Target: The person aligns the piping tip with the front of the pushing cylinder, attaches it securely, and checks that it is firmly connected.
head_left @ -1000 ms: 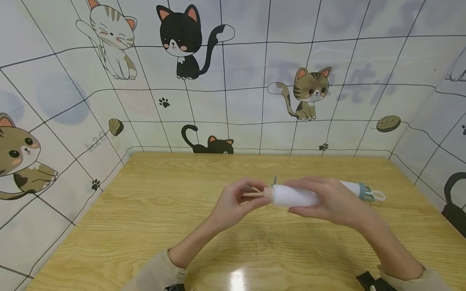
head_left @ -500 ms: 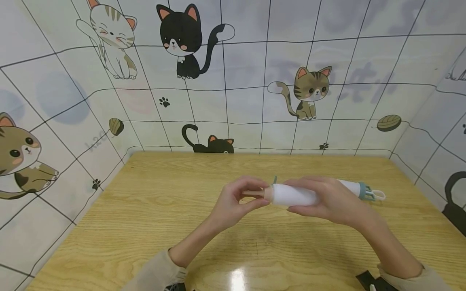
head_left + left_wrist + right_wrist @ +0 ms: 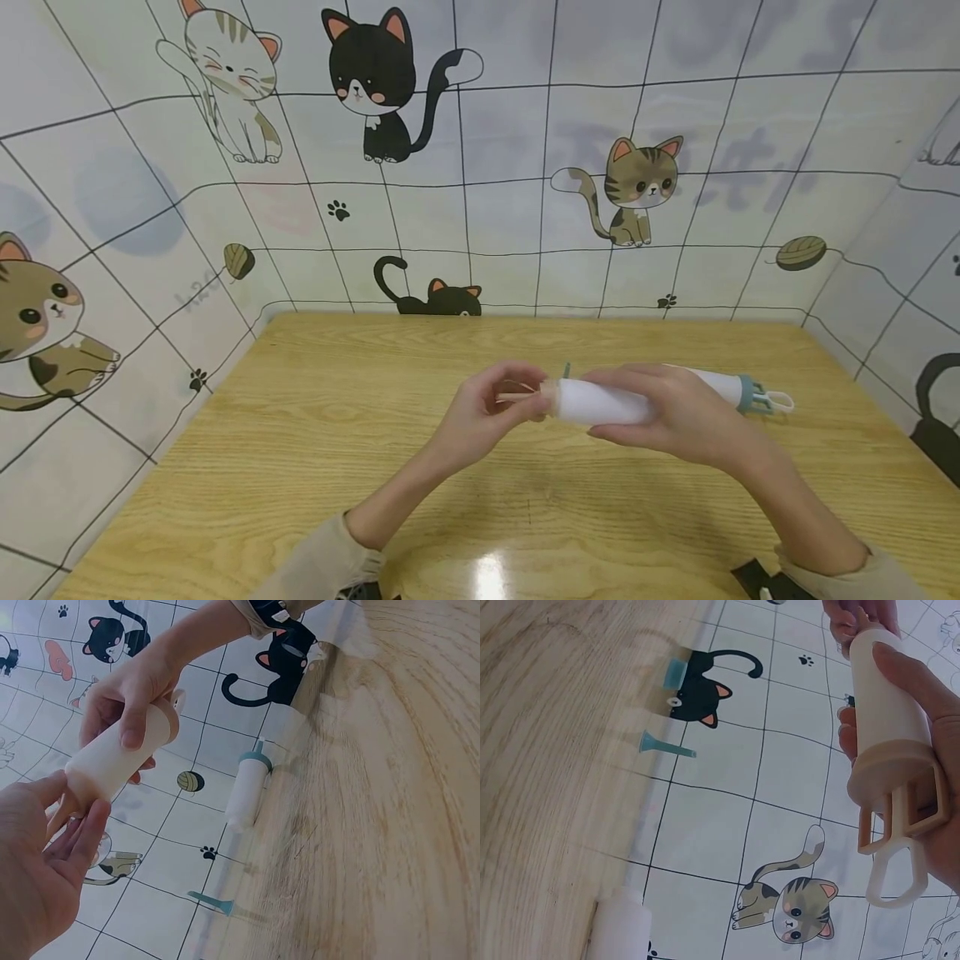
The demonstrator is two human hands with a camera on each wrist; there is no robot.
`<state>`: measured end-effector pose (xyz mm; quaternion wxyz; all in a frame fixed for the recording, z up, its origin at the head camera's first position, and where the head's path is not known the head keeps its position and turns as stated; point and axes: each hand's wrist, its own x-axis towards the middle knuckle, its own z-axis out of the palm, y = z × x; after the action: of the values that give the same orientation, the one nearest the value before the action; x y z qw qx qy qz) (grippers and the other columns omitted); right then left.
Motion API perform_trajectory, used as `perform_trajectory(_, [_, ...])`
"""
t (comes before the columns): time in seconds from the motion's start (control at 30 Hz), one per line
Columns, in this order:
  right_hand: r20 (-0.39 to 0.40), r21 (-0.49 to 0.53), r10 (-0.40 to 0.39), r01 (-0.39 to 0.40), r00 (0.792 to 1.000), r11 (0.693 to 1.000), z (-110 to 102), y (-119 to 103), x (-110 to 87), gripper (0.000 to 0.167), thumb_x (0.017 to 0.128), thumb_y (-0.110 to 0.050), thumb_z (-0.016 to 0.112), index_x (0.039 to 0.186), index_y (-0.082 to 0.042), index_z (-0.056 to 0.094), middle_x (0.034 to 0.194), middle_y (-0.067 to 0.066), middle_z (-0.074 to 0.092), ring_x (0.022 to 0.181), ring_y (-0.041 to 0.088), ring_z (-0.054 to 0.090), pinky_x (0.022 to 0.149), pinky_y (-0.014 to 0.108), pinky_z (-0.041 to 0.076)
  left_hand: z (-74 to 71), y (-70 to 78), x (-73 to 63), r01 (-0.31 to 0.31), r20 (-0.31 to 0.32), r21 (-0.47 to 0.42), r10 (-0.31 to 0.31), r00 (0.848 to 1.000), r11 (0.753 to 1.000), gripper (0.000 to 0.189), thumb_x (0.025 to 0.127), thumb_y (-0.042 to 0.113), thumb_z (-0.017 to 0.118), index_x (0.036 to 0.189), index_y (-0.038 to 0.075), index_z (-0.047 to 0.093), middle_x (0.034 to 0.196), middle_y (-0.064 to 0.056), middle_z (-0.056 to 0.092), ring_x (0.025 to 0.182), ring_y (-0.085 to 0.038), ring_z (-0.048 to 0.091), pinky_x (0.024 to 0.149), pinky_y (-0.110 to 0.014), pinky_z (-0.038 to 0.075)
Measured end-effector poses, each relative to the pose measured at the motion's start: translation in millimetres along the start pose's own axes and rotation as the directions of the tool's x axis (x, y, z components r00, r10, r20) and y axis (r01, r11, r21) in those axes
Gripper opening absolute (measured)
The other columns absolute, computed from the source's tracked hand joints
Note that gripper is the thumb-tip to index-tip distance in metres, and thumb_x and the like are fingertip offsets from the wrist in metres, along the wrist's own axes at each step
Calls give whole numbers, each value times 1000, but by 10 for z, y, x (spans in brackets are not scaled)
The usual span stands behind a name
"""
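Note:
My right hand [image 3: 686, 417] grips a white tube [image 3: 603, 403] around its barrel, just over the table. At the tube's left end, my left hand [image 3: 480, 417] pinches a beige cap [image 3: 551, 397], from which thin beige prongs reach back into the palm. The right wrist view shows the tube's other end: a beige collar [image 3: 892, 769] with open struts and a white loop handle [image 3: 897, 874]. Behind the right hand lies a second white tube [image 3: 722, 386] with a teal end [image 3: 753, 394]. A small teal nozzle [image 3: 664, 746] stands on the table beyond the held tube.
A short teal cylinder [image 3: 675, 673] stands on the table near the nozzle. The wooden tabletop [image 3: 360, 375] ends at a wall covering [image 3: 502, 208] printed with cats and grid lines, which also rises at both sides.
My left thumb and fingers have shifted slightly left on the beige cap, after holding closer to the barrel. The white tube has edged a little left in my right hand.

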<state>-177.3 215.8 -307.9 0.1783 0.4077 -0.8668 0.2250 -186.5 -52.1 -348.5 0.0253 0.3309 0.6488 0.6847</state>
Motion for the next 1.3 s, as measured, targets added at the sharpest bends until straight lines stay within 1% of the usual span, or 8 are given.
perform_trajectory(0.17, [-8,-8,-16,16,1000,1000,4,1,-2,51,75,-23,91,121,-15,71,107,4,73,85,15,68,62,27,57,-16,-1,9,37,43,-35,-36,998,999,24,99,2,64,122,-1,61,109,-16,61,92,-47,68,82,-46,62])
perform_trajectory(0.27, [4,-6,-7,7,1000,1000,3,-3,-1,51,76,-24,90,122,-15,71,107,4,73,85,15,68,62,27,57,-24,-10,10,39,62,-45,-36,997,998,22,99,2,63,121,-2,61,107,-16,60,89,-53,65,80,-53,61])
perform_trajectory(0.4, [30,-4,15,-15,999,1000,-3,-13,7,51,77,-25,89,123,-15,71,109,4,73,87,16,68,64,29,58,-32,-13,2,37,64,-42,-34,997,998,21,99,2,64,119,-2,61,109,-15,61,89,-43,69,80,-53,61])
perform_trajectory(0.57, [48,-8,39,-38,998,999,-16,-23,10,50,78,-27,89,124,-15,71,112,4,72,90,18,68,65,31,58,-27,-28,-10,7,49,-7,-7,999,1000,23,97,0,67,119,-1,63,115,-15,62,103,-32,70,87,-44,61])
perform_trajectory(0.7, [49,-5,50,-49,998,999,-14,-19,4,50,78,-27,89,123,-15,71,111,4,73,89,17,68,65,31,58,-19,-45,-12,-36,40,36,34,999,999,25,94,-2,69,118,1,64,119,-14,63,109,-27,69,91,-41,59])
perform_trajectory(0.93, [58,-11,64,-63,996,998,-12,-20,3,49,78,-27,89,122,-13,71,110,6,73,88,17,69,65,31,58,-10,-59,-14,-83,35,68,80,996,994,27,92,-5,71,117,3,64,119,-13,63,108,-24,69,91,-41,59])
perform_trajectory(1.03, [60,-8,68,-68,996,998,-12,-23,5,50,78,-27,89,123,-12,71,110,6,73,88,18,69,65,31,58,-8,-52,-17,-76,34,70,73,997,995,26,92,-4,70,117,3,64,119,-12,63,109,-23,69,92,-40,59])
perform_trajectory(1.3, [61,15,66,-67,996,998,-15,-26,-1,50,79,-28,88,124,-14,71,110,4,73,88,16,68,65,29,57,-8,-12,-18,15,19,20,-15,1000,1000,24,96,2,68,119,2,62,119,-13,61,113,-27,66,93,-41,58])
